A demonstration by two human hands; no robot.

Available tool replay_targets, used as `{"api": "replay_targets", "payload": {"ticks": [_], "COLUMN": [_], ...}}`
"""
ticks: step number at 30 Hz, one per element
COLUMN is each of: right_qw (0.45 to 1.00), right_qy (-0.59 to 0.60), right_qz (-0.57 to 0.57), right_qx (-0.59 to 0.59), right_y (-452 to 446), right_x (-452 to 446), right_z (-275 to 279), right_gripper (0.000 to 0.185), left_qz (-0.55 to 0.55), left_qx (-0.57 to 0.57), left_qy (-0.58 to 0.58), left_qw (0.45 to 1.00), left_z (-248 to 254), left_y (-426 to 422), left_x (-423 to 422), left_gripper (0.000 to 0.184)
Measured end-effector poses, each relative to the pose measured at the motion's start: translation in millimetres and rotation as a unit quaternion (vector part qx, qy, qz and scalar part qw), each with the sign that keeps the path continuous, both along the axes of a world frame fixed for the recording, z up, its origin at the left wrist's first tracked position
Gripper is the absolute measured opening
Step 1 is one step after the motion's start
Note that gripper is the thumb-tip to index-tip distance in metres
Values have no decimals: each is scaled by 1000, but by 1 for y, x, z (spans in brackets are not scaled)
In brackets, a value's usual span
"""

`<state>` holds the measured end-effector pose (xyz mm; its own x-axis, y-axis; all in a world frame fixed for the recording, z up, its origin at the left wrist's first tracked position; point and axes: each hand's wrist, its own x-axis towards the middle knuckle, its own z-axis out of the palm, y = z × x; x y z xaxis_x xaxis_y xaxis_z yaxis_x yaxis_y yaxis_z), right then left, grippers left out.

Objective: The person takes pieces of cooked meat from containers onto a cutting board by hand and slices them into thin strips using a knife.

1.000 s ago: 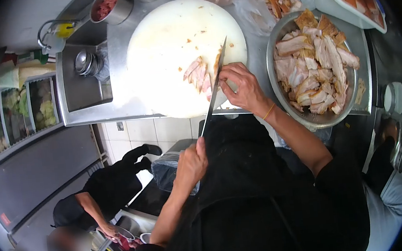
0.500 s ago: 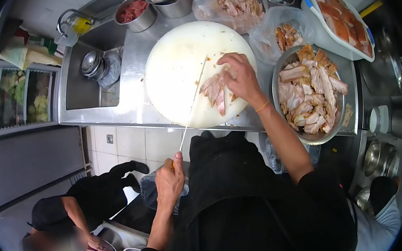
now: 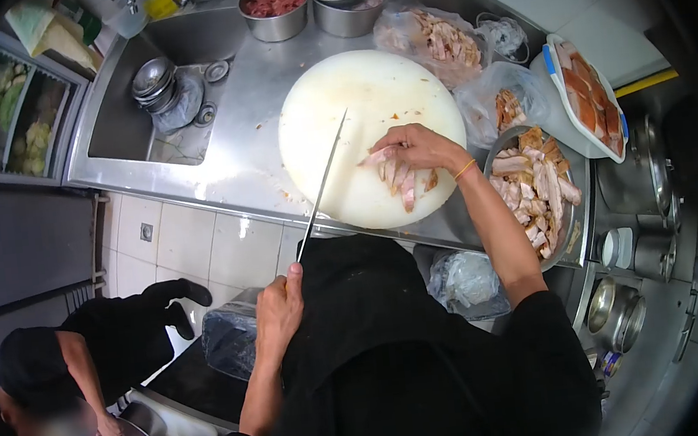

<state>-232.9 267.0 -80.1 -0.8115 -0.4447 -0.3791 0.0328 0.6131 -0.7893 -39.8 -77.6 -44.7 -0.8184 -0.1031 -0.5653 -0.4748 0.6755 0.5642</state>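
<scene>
My left hand (image 3: 279, 310) is closed around the handle of a long, thin knife (image 3: 324, 178). Its blade points up and away from me across the round white cutting board (image 3: 319, 86), left of the meat and apart from it. Several slices of pale pink meat (image 3: 405, 187) lie fanned out on the board's right half. Over them my right hand (image 3: 422, 147) is bent down from the right, fingers curled and pinching at the upper slices; the fingertips are partly hidden. Just right of the board stands a metal bowl (image 3: 570, 240) heaped with cut pork (image 3: 541, 187).
Bagged meat (image 3: 445, 40), a pot of red meat (image 3: 277, 28) and a white tub of browned slabs (image 3: 556, 118) line the back. A sink (image 3: 111, 144) with stacked bowls (image 3: 153, 85) lies left. Another person (image 3: 105, 342) works at lower left.
The view has shifted, so the counter appears turned. The knife has moved left over the board, away from the slices. My right hand has shifted left over the meat.
</scene>
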Motion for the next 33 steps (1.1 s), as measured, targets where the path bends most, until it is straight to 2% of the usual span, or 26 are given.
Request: {"api": "replay_targets", "payload": {"ticks": [3,6,9,11,12,15,18,28,30,33], "right_qw": [994,983,983,982,982,950,940,922,919,931], "right_qy": [33,154,167,155,148,294,328,372,379,350], "right_qz": [102,91,-76,-98,-108,-81,-59,-66,-63,-58], "right_qx": [14,38,-22,-37,-44,-71,-72,-81,-86,-81], "right_y": [-22,-43,-49,-47,-45,-45,-46,-50,-49,-47], "right_x": [-9,-11,2,9,13,20,21,21,21,20], "right_z": [2,-22,-21,-24,-27,-45,-49,-55,-58,-53], "right_gripper": [30,34,38,36,35,26,18,13,12,13], "left_qz": [-3,-10,-5,10,11,20,19,-3,-16,-22], "left_qx": [6,-8,-30,-18,-17,-19,-29,-124,-147,-149], "left_qy": [-2,-4,-14,-44,-37,-19,-31,-98,-110,-59], "left_qw": [1000,1000,999,999,999,999,999,987,983,987], "left_z": [-5,0,11,8,13,34,45,71,65,34], "left_y": [-7,-7,0,5,10,25,38,59,60,70], "left_x": [-3,-7,-4,0,1,-3,4,24,29,20], "left_gripper": [76,75,72,69,68,65,63,61,61,62]}}
